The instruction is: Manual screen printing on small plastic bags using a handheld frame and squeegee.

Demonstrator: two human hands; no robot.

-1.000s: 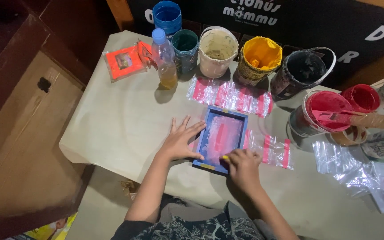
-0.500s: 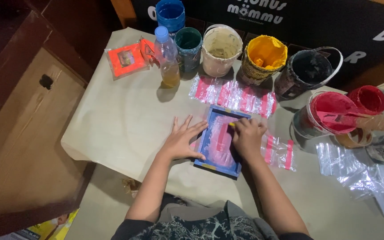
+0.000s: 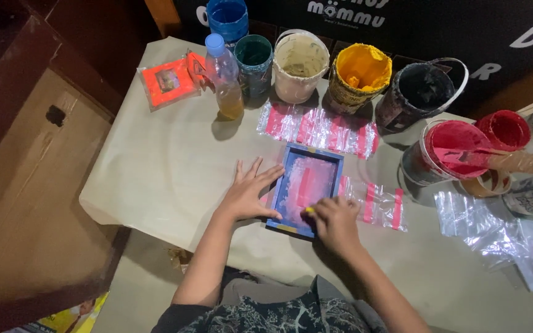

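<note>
A small blue-framed printing screen (image 3: 308, 185) with pink ink on its mesh lies flat on the paper-covered table (image 3: 155, 179). My left hand (image 3: 249, 191) rests flat, fingers spread, against the frame's left edge. At the frame's near end my right hand (image 3: 334, 222) is closed on a small yellow squeegee (image 3: 309, 211) that touches the mesh. Clear plastic bags with pink stripes (image 3: 380, 203) lie under and to the right of the frame.
Along the far edge stand paint tubs: blue (image 3: 228, 17), teal (image 3: 253, 55), beige (image 3: 300, 65), yellow (image 3: 359, 74), black (image 3: 421, 92), red (image 3: 445, 151), plus a bottle (image 3: 224, 77). Printed bags (image 3: 319, 126) lie behind the frame, blank bags (image 3: 495, 228) at right.
My right hand has pulled the squeegee from the far end of the screen back to its near end. My left hand has stayed on the frame's left edge.
</note>
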